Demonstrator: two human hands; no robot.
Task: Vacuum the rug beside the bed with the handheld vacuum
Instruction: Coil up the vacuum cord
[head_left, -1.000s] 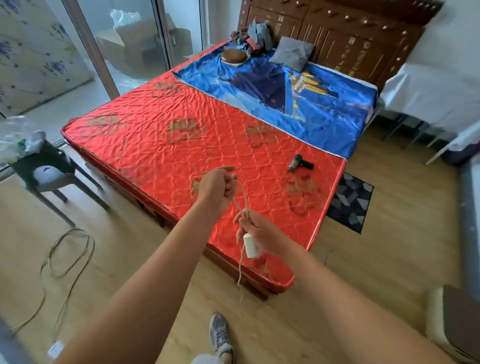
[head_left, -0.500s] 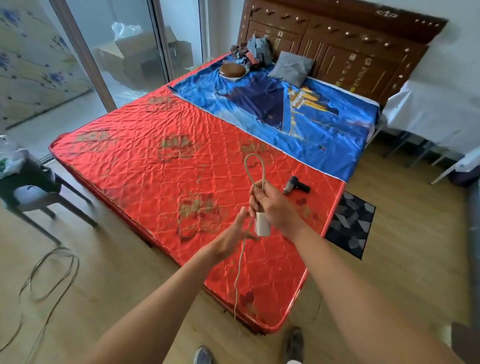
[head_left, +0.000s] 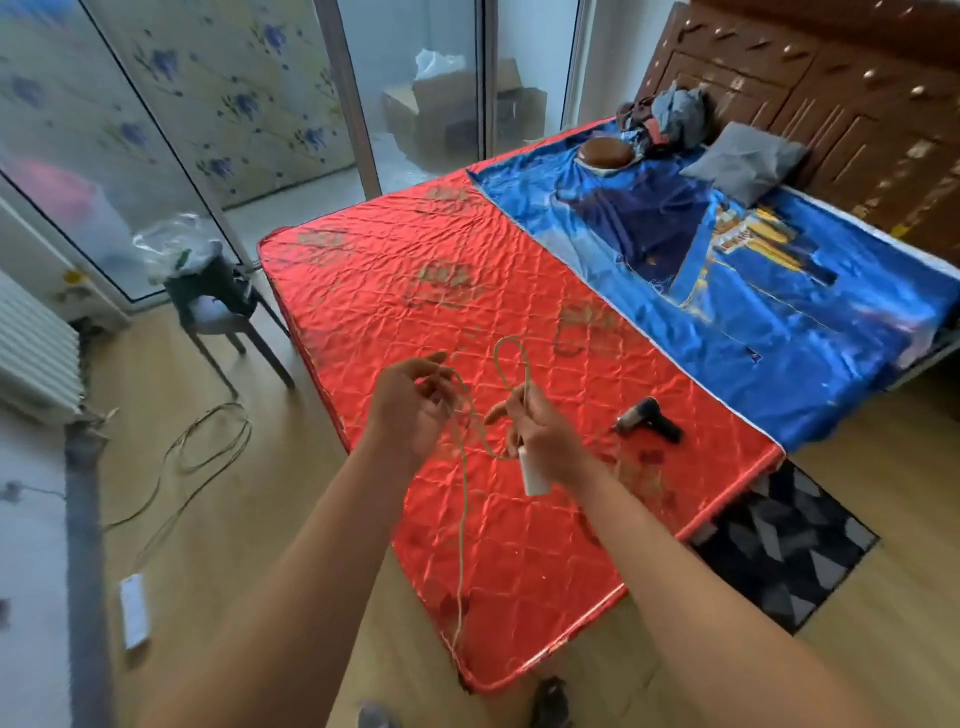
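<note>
- Cream cable (head_left: 465, 519) is apparently being coiled. The right hand (head_left: 548, 441) clenches a white charger block (head_left: 535, 474), one loop standing above its fingers. The left hand (head_left: 408, 410) curls its fingers round the next length (slack hangs below).
- The handheld vacuum (head_left: 647, 420) lies untouched on the red mattress (head_left: 415, 280), centre right, and the rug (head_left: 789, 545) lies on the floor at lower right.
- Half a second ago the left hand sat under the right; now they are apart.

Dark chair (head_left: 218, 314) (bag (head_left: 174, 244) on top), grey pillow (head_left: 743, 161), floor cable (head_left: 248, 431)
</note>
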